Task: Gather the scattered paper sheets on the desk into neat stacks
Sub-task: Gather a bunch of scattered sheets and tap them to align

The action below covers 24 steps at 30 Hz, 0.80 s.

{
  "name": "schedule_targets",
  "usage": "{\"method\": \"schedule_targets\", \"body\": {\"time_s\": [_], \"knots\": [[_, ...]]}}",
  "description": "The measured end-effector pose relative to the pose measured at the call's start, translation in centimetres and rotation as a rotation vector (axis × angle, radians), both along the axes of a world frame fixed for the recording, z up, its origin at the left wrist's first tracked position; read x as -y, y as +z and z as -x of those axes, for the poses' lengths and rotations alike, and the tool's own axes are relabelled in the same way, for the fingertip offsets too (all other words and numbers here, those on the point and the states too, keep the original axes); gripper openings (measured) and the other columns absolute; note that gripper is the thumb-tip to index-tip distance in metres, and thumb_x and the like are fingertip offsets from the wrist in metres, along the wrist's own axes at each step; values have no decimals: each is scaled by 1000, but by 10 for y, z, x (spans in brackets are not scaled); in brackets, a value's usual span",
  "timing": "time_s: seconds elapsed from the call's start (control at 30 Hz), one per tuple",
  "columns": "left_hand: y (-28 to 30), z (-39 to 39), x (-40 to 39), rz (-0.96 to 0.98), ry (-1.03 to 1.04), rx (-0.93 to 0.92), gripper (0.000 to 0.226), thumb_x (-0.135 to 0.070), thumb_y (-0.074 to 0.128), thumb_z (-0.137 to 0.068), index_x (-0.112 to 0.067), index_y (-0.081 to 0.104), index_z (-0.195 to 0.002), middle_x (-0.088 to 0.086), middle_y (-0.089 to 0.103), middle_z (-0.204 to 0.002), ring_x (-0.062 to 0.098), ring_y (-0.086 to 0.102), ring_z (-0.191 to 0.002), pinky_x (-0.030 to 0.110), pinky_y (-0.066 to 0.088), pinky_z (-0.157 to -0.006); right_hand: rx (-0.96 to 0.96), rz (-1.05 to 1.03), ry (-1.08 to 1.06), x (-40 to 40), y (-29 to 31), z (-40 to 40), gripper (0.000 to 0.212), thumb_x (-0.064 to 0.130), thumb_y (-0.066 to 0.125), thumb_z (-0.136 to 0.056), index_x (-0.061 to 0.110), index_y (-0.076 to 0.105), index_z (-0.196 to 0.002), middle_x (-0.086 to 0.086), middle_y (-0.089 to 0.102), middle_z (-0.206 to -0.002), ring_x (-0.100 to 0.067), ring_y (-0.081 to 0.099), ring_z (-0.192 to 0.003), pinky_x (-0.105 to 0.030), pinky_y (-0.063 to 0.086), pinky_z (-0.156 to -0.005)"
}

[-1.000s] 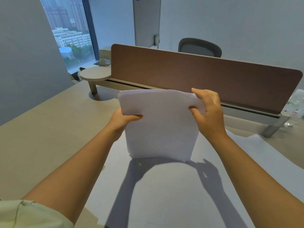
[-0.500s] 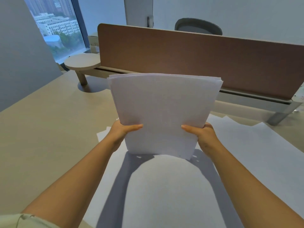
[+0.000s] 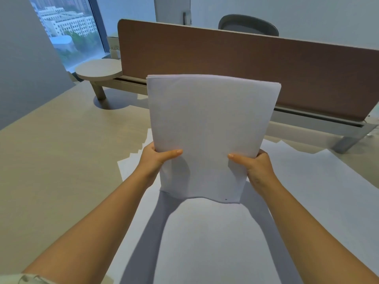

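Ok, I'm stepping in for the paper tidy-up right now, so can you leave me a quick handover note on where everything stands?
Left hand: grips the left edge of the paper stack.
Right hand: grips its right edge.
Stack: held upright, bottom edge on or just above the sheets below; top edges nearly even.
Done: one bundle gathered.
Left: square it, lay it down, then collect the loose sheets spread over the desk, including the fanned ones at left.
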<state>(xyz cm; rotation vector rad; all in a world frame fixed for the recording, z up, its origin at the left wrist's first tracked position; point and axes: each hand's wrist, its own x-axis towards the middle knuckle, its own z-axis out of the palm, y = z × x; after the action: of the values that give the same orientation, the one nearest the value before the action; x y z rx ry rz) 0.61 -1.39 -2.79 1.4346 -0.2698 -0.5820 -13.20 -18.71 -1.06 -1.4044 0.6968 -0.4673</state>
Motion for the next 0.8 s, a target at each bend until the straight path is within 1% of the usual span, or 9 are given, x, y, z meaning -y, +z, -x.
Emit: {"method": "schedule_targets", "body": {"time_s": [0.13,0.23,0.33,0.4,0.5,0.57,0.6,0.7,0.8], "knots": [[-4,6,-8,-45,12,-13,43,-12,75,-56,-19,61,-96,1,67,-99,27,62,-98,36,51,-84,-28,56,20,2,-3,11,34,-1,67,-76,13,54,-104,0,62,-95,-18,60,-85,-28,49,-76],[-16,19,-10,-111,53,-39,40,3,71,-73,-13,59,-107,5,64,-105,29,58,-105,37,46,-92,-87,59,2,-6,-14,16,40,-2,64,-80,7,52,-117,-5,58,-105,-25,55,-95,-34,45,-85],[-18,25,-7,-160,78,-15,41,4,63,-80,-8,56,-119,8,61,-113,30,57,-108,40,45,-97,-101,74,-15,-12,-16,13,38,0,56,-86,6,50,-123,-5,56,-106,-25,54,-97,-32,43,-85],[-13,25,-6,-209,86,32,39,0,58,-86,-6,53,-124,8,59,-114,29,56,-107,40,46,-95,-109,116,-1,-14,-12,7,29,2,50,-89,12,49,-115,-4,56,-103,-22,55,-92,-33,44,-81],[0,19,-11,-240,149,84,28,-3,54,-89,-10,52,-116,3,58,-103,20,57,-89,29,48,-76,-107,180,-30,-18,-5,-2,15,6,48,-91,16,46,-101,1,54,-90,-11,54,-76,-25,47,-67],[7,8,-24,-248,198,102,21,-3,54,-89,-12,50,-108,0,58,-92,13,55,-75,24,45,-62,-107,206,-33,-24,1,-13,12,7,46,-92,16,46,-101,4,54,-84,-9,53,-72,-22,45,-63],[9,2,-30,-270,211,109,19,-4,52,-89,-12,50,-106,1,58,-91,13,54,-73,24,43,-58,-114,211,-27,-26,4,-18,11,7,46,-92,15,47,-100,4,55,-83,-9,53,-71,-22,45,-63],[14,-20,-53,-344,248,131,15,-3,48,-89,-9,50,-102,5,56,-97,16,52,-73,24,39,-54,-163,223,12,-38,8,-43,14,2,44,-91,11,54,-96,-3,58,-82,-16,52,-66,-25,45,-60],[13,-49,-77,-411,257,115,20,-1,41,-89,-5,51,-106,5,55,-96,20,52,-81,27,40,-61,-226,209,57,-57,3,-73,16,-6,40,-84,-1,55,-87,-11,51,-74,-23,40,-64,-33,40,-63]]}}
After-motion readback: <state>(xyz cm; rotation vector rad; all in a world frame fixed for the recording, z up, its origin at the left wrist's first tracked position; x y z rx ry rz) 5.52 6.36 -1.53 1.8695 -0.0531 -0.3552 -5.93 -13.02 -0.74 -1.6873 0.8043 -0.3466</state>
